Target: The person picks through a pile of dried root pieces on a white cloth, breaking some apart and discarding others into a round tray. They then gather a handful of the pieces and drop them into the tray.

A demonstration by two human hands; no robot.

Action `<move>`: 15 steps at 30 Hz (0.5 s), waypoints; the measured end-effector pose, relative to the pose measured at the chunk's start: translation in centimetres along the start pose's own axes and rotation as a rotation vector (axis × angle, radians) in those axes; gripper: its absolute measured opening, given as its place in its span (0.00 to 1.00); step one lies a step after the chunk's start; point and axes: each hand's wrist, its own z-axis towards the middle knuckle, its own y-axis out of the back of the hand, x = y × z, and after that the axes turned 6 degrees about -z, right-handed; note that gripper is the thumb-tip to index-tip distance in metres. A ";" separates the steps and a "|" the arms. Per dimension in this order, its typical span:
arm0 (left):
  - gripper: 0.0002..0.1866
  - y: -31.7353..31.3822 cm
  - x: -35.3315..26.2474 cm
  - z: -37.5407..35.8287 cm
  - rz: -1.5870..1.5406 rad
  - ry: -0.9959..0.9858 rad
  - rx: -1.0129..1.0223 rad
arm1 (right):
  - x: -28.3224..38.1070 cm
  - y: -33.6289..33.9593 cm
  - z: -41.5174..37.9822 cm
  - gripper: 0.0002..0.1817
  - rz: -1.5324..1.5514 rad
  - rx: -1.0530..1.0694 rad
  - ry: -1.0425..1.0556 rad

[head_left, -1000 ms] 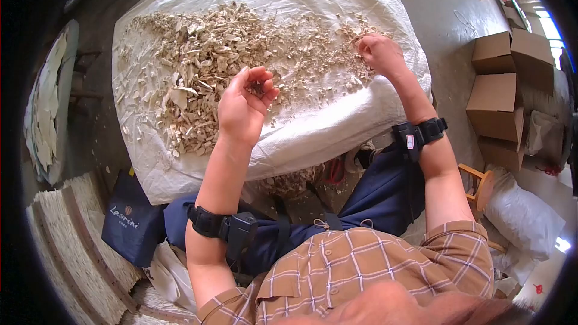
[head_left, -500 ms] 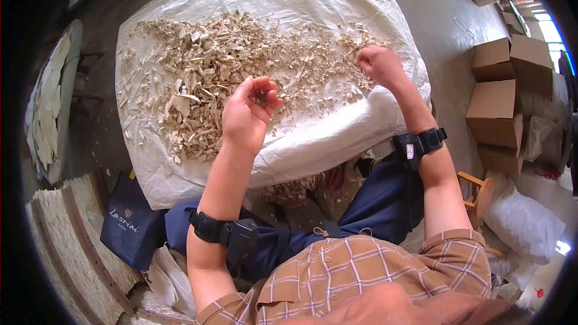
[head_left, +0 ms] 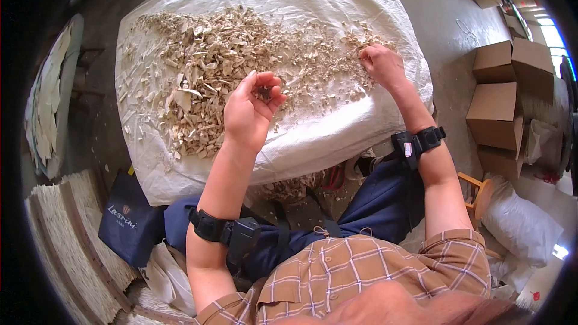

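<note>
A table covered with a white cloth (head_left: 313, 162) bears a heap of pale, dry chips (head_left: 205, 54) at its left and a thinner scatter of small bits (head_left: 313, 54) towards the right. My left hand (head_left: 256, 105) is palm up above the heap's right edge, its fingers curled round small dark bits. At the right end of the scatter, my right hand (head_left: 383, 66) is lowered to the bits with thumb and fingers pinched together. What lies between those fingertips is too small to make out.
Open cardboard boxes (head_left: 494, 108) stand at the right, near a wooden stool (head_left: 480, 195) and a white sack (head_left: 518, 219). A dark blue bag (head_left: 129, 222) is at the lower left, beside stacked ridged sheets (head_left: 78, 247). An oval tray (head_left: 51, 96) with pale pieces is at the far left.
My right hand has turned slightly, and its pinched fingertips now show at the bits. My left hand stays nearly in place, still curled. The view has shifted slightly.
</note>
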 end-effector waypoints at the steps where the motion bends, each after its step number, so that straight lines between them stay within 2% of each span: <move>1: 0.11 0.0 0.0 0.0 -0.002 -0.001 -0.002 | 0.0 -0.1 0.0 0.05 0.000 0.001 0.002; 13: 0.11 0.1 0.2 -0.1 -0.006 0.000 0.006 | 1.0 0.3 0.7 0.09 -0.178 0.011 -0.055; 15: 0.11 0.1 0.7 -0.1 0.008 0.031 -0.012 | 0.9 1.2 1.3 0.10 0.421 0.110 -0.115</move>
